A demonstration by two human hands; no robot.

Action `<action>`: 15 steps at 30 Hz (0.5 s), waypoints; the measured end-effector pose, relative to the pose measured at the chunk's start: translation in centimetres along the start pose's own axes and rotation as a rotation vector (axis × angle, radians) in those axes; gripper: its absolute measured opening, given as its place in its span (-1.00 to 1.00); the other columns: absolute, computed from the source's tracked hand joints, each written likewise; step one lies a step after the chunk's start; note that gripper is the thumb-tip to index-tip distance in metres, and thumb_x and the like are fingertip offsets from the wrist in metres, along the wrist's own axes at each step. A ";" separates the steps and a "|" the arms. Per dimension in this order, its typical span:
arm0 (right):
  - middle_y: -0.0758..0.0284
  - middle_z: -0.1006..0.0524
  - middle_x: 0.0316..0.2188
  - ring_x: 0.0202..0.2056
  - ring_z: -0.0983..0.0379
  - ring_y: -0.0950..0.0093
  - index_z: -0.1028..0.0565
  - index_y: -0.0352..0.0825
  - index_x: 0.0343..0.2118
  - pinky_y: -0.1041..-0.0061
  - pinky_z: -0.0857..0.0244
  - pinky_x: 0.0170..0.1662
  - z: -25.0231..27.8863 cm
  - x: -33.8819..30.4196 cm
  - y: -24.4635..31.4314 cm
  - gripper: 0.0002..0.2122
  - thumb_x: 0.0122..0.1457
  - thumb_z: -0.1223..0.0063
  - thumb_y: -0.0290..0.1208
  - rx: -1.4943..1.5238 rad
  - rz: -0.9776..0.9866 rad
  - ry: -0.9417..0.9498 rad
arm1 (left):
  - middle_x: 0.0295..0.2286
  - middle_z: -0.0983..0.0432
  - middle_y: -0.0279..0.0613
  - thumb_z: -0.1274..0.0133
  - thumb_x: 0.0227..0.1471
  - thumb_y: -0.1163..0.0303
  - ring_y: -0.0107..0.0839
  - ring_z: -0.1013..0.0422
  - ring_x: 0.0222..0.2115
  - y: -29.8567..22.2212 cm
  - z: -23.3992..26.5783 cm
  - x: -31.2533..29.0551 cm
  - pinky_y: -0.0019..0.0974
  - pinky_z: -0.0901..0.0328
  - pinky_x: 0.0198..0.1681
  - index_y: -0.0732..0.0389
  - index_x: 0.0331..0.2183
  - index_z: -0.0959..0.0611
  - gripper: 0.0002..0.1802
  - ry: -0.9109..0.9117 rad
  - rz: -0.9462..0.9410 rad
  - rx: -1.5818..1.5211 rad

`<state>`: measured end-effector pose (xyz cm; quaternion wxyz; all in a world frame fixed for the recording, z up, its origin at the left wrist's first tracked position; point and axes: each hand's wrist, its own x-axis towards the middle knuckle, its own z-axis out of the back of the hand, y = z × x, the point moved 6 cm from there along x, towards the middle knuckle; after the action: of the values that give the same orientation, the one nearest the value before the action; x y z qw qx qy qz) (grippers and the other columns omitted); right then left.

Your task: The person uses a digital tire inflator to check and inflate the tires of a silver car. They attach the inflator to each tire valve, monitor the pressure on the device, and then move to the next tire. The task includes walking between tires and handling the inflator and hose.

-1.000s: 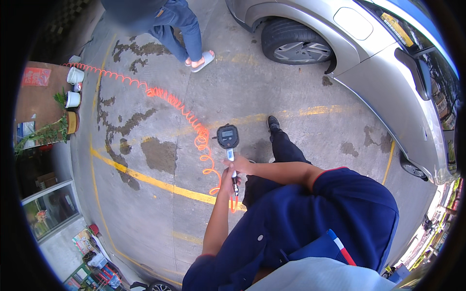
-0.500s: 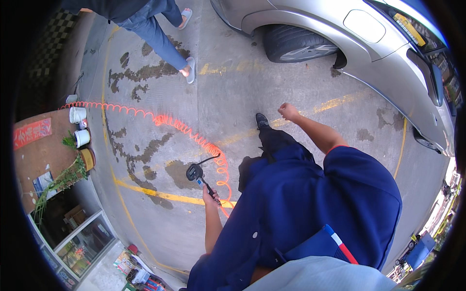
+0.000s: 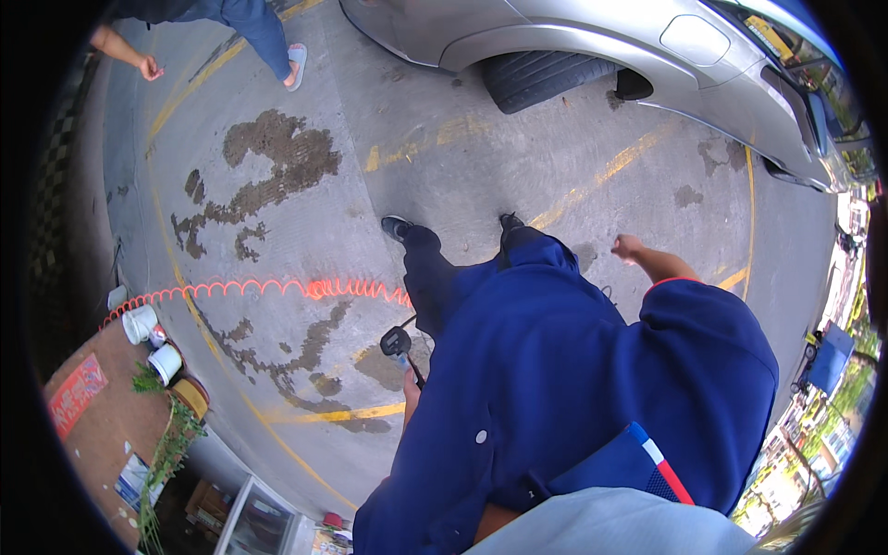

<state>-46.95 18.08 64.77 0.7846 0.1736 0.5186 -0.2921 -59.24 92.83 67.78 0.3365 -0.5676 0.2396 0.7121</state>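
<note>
My left hand (image 3: 411, 390), partly hidden by my blue jacket, is wrapped round the handle of a tyre inflator gun (image 3: 396, 342) with a round black gauge head. A short black hose rises from the gauge. Behind it, an orange coiled air hose (image 3: 356, 289) stretches left across the floor, its near end hidden by my leg. On the other side, my right hand (image 3: 626, 248) hangs away from my body in a loose fist, with nothing visible in it. Ahead stands a silver car (image 3: 592, 35), its black tyre (image 3: 546, 79) turned outward in the wheel arch.
Another person's leg in blue trousers (image 3: 252, 35) and a hand (image 3: 150, 67) show at the upper left. White pots (image 3: 165, 363) and a plant (image 3: 162, 453) line a brown tabletop (image 3: 97, 416) at the left. Damp patches and yellow lines mark the concrete floor (image 3: 370, 222).
I have stepped forward and my view has turned, so both my feet now show. The inflator gun sits closer to my body. My right hand has swung back; the other person has shifted toward the upper left.
</note>
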 end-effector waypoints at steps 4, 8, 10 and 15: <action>-0.03 -0.57 -0.41 -0.23 -0.55 0.08 -0.60 -0.45 -0.42 0.16 -0.38 -0.20 -11.1 -13.4 1.9 -0.68 -0.03 -0.13 -0.21 -0.133 -0.084 0.393 | -0.68 -0.32 -0.36 0.08 0.06 -0.24 -0.49 -0.22 -0.73 -10.7 2.4 -0.3 -0.41 -0.10 -0.69 0.05 -0.52 -0.44 -0.47 0.013 -0.004 0.110; -0.01 -0.59 -0.37 -0.23 -0.56 0.13 -0.61 -0.42 -0.37 0.19 -0.38 -0.21 -21.1 -25.5 14.4 -0.67 -0.05 -0.15 -0.20 0.114 0.017 0.564 | -0.67 -0.32 -0.35 0.07 0.06 -0.20 -0.48 -0.23 -0.72 -23.8 1.7 -2.6 -0.38 -0.13 -0.67 0.06 -0.50 -0.45 -0.50 0.025 -0.050 0.223; 0.00 -0.59 -0.38 -0.24 -0.56 0.14 -0.61 -0.41 -0.37 0.20 -0.38 -0.22 -23.1 -28.1 21.9 -0.67 -0.05 -0.16 -0.20 0.182 0.012 0.554 | -0.67 -0.33 -0.34 0.07 0.06 -0.18 -0.47 -0.24 -0.71 -30.3 0.6 -3.3 -0.37 -0.14 -0.66 0.06 -0.49 -0.45 -0.51 0.029 -0.077 0.273; 0.02 -0.59 -0.39 -0.26 -0.56 0.16 -0.61 -0.41 -0.37 0.22 -0.38 -0.25 -20.1 -24.9 40.2 -0.68 -0.05 -0.16 -0.21 0.351 -0.029 0.377 | -0.66 -0.33 -0.31 0.06 0.07 -0.14 -0.45 -0.26 -0.70 -44.4 -3.7 -4.3 -0.34 -0.18 -0.64 0.08 -0.47 -0.46 -0.55 0.032 -0.147 0.379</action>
<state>-42.83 67.52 78.23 0.6275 0.3513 0.5994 -0.3514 -22.90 118.49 72.82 0.4846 -0.5212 0.3326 0.6188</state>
